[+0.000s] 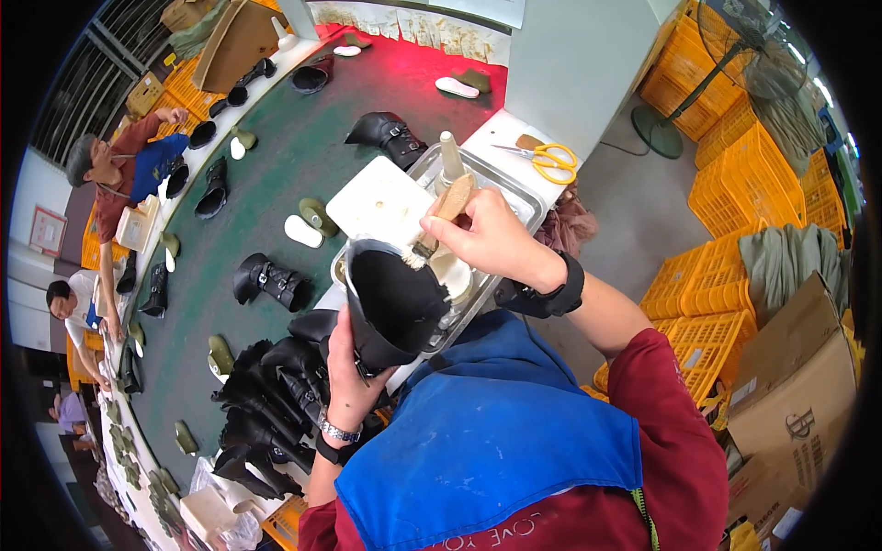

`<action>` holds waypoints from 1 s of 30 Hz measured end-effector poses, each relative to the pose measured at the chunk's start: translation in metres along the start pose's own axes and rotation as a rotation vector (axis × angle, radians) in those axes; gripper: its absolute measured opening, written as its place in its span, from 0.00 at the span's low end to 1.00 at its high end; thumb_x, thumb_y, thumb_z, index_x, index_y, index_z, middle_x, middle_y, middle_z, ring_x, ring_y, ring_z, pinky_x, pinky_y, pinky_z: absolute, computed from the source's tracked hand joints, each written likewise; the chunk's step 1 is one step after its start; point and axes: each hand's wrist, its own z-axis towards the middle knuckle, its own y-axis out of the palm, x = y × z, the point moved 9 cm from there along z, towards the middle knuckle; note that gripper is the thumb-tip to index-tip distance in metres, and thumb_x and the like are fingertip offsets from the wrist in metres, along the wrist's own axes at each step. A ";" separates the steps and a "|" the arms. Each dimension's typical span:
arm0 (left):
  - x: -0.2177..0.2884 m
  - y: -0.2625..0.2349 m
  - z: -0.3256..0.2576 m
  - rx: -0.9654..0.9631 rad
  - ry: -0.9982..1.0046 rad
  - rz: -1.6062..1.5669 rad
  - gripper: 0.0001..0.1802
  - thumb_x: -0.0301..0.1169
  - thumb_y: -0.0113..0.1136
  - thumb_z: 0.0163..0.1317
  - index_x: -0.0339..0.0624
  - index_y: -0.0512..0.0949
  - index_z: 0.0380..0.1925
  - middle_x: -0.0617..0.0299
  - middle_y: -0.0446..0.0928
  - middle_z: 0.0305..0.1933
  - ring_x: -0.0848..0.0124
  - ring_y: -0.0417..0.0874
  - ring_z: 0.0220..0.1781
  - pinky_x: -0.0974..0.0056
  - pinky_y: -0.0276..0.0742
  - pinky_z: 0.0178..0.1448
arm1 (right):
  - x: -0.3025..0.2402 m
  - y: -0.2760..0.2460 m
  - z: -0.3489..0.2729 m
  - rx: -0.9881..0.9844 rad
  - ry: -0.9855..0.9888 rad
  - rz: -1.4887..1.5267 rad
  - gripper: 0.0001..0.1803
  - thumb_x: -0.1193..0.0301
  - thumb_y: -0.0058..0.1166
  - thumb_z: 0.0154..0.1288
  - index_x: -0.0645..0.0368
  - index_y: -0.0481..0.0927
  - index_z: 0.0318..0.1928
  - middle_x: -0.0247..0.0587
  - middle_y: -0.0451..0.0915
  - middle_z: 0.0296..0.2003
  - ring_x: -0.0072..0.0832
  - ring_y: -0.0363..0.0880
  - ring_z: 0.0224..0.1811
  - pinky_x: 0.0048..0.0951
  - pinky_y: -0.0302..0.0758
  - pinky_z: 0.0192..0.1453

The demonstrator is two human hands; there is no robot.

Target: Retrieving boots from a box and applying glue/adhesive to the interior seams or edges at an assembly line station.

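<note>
Centre of frame: my left hand point(347, 372) is clamped around a black boot upper point(395, 298), held upright with its opening facing me. My right hand point(487, 241) is closed on the wooden handle of a brush point(439, 220), bristles touching the upper's top rim. Just behind, a metal tray point(519, 195) sits on the table's edge with a white block point(381, 204) beside it. Upper centre right: yellow-handled scissors point(549, 160) on a white ledge. Lower left: a heap of black boots point(266, 395). Left half: a green conveyor belt point(294, 165) carrying boots and soles, other people working along it. Right: yellow crates point(726, 174), cardboard box point(797, 386).
</note>
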 end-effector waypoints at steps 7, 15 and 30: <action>0.008 -0.010 -0.008 0.204 0.070 0.131 0.56 0.24 0.75 0.33 0.37 0.55 0.65 0.48 0.70 0.55 0.52 0.71 0.56 0.53 0.62 0.63 | 0.016 0.011 -0.006 -0.085 0.120 -0.011 0.14 0.67 0.57 0.58 0.68 0.79 0.26 0.39 0.76 0.18 0.23 0.73 0.19 0.28 0.70 0.26; 0.025 -0.016 -0.001 0.262 0.152 0.370 0.53 0.22 0.72 0.30 0.37 0.59 0.63 0.50 0.72 0.44 0.53 0.73 0.48 0.47 0.61 0.61 | 0.021 0.011 -0.012 -0.096 0.126 0.158 0.12 0.67 0.57 0.61 0.67 0.80 0.33 0.35 0.78 0.25 0.17 0.73 0.27 0.24 0.71 0.32; 0.031 -0.003 -0.011 0.085 0.275 0.202 0.54 0.23 0.73 0.31 0.38 0.57 0.64 0.50 0.72 0.45 0.51 0.73 0.47 0.44 0.60 0.62 | 0.019 0.018 0.001 -0.044 0.041 0.085 0.13 0.67 0.56 0.60 0.67 0.81 0.33 0.34 0.78 0.22 0.18 0.72 0.22 0.24 0.69 0.26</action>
